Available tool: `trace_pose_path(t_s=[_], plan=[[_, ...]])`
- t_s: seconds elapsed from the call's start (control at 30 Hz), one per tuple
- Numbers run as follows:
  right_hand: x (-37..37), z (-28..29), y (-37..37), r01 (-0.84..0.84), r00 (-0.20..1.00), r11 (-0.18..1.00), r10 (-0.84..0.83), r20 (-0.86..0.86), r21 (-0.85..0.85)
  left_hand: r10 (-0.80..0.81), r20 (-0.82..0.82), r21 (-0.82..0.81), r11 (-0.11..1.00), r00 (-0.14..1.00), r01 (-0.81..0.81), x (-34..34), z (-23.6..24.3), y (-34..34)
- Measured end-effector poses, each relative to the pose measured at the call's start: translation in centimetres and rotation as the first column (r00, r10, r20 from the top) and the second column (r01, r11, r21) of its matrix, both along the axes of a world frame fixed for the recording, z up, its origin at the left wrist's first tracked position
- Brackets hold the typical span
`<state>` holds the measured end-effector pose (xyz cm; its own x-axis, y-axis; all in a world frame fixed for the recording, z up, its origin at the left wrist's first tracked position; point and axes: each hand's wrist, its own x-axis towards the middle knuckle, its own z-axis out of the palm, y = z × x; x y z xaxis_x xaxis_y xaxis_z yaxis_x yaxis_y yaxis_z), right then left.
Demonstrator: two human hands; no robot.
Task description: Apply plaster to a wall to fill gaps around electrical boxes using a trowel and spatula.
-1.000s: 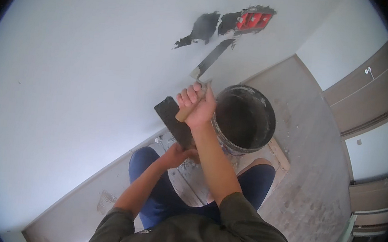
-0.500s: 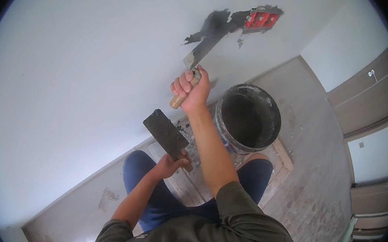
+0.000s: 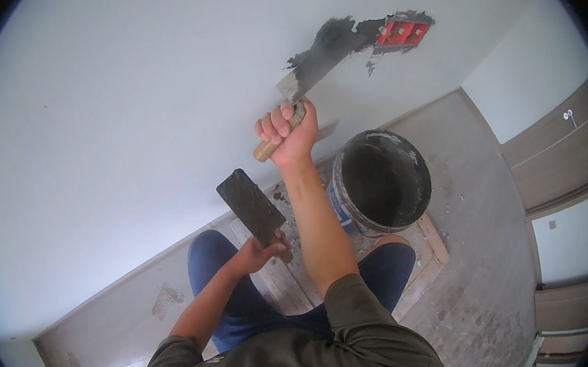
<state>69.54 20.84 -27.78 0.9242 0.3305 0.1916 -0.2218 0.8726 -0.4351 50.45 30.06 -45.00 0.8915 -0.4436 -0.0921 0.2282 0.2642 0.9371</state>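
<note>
My right hand [image 3: 288,132] is wrapped round the wooden handle of a plastering trowel [image 3: 290,86]. Its flat blade lies against the white wall, over the lower left end of a dark grey mortar patch [image 3: 334,40]. The patch runs up to a red electrical back box [image 3: 402,35] set in the wall, with dark mortar round its edges. Lower down, above my knees, my left hand [image 3: 254,256] grips the short handle of a rectangular plastering board [image 3: 249,204]. Dark mortar coats the board's face.
A large bucket [image 3: 416,206] with dark mortar inside stands right of my forearm, near the wall. Under it and between my knees is a wooden board [image 3: 432,238] with crumbs around. Brown doors [image 3: 559,149] line the right side. Dirt marks the floor [image 3: 474,222].
The trowel and my right hand have slid slightly left and down along the patch, covering more of its left tip. My left hand and the board stay nearly still; the view has shifted a little.
</note>
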Motion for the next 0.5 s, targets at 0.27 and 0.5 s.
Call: trace_pose_path(t_s=[0.27, 0.5], plan=[[0.4, 0.8, -0.7, -0.01, 0.999, 1.0, 0.011, 0.05, -0.024, 0.02, 0.01, -0.004, 1.0, 1.0, -0.02, -0.3, -0.2, -0.1], [1.1, 0.9, -1.1, -0.038, 0.998, 0.998, 0.041, 0.056, -0.05, 0.018, 0.021, 0.026, 0.999, 1.0, -0.018, -0.4, 0.1, 0.0]])
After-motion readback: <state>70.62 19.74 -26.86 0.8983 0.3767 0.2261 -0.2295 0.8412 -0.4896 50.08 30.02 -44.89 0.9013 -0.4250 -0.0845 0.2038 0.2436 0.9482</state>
